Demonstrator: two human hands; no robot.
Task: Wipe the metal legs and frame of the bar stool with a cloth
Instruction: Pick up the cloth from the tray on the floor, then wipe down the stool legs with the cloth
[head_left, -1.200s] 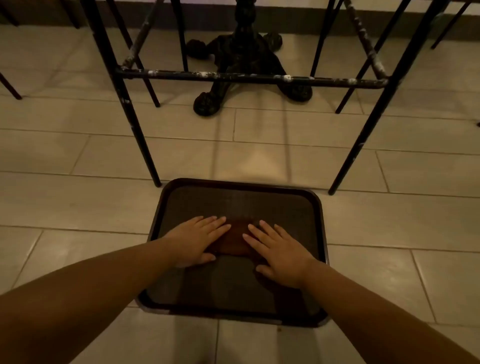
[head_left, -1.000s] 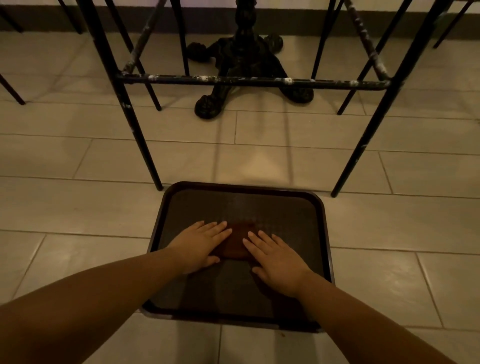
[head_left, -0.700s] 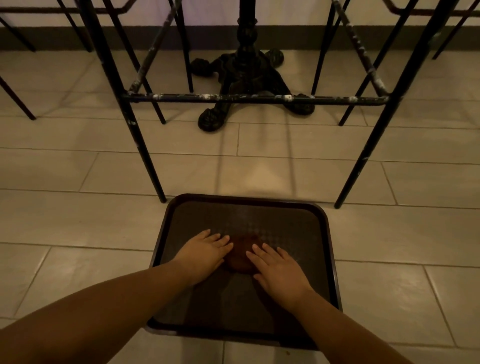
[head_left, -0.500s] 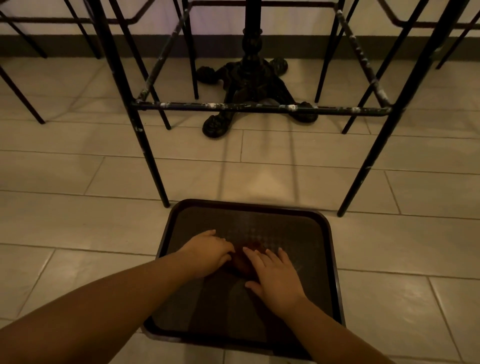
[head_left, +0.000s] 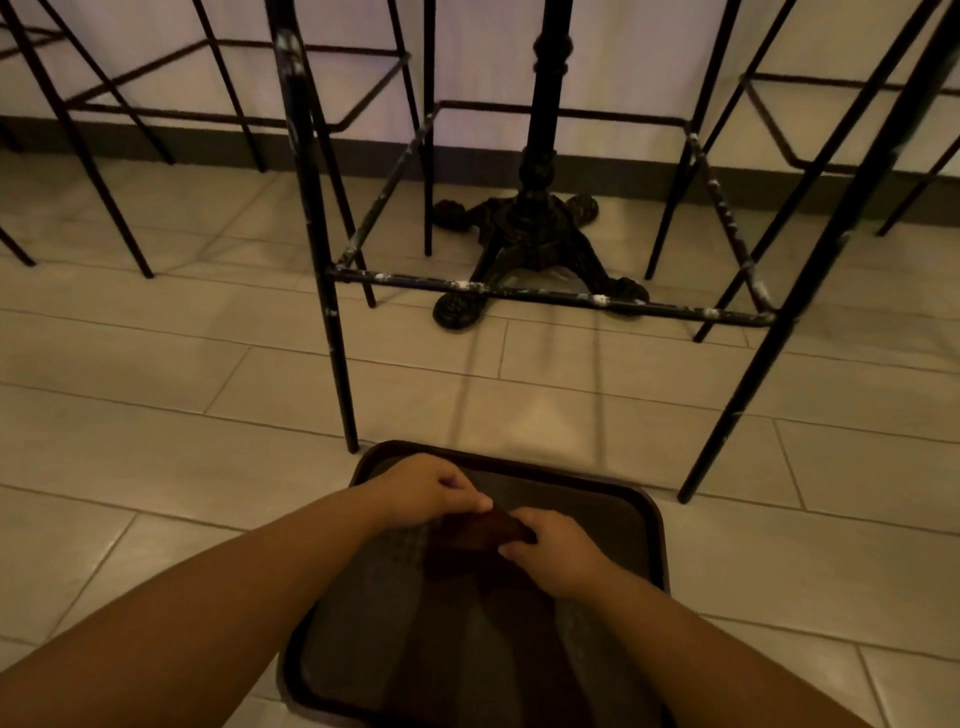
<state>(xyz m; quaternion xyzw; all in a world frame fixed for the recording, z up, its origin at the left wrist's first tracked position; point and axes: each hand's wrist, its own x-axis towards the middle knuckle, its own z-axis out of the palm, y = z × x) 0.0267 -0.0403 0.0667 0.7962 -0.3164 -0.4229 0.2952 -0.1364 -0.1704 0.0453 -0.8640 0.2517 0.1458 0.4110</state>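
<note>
Both hands (head_left: 483, 525) — around cloth (head_left: 480, 530)

Under my hands, the cloth (head_left: 480, 530) looks soft and matt on a textured plastic tray (head_left: 644, 525). Ahead, the stool's metal footrest bar (head_left: 545, 295) shows chipped, flaking paint.

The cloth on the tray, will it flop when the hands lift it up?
Probably yes. The cloth is bunched up between the left hand and right hand, so it looks soft, not stiff. It is small and thin on the tray, so likely light. Pinched fabric seldom slips, so it should stay put.
</note>
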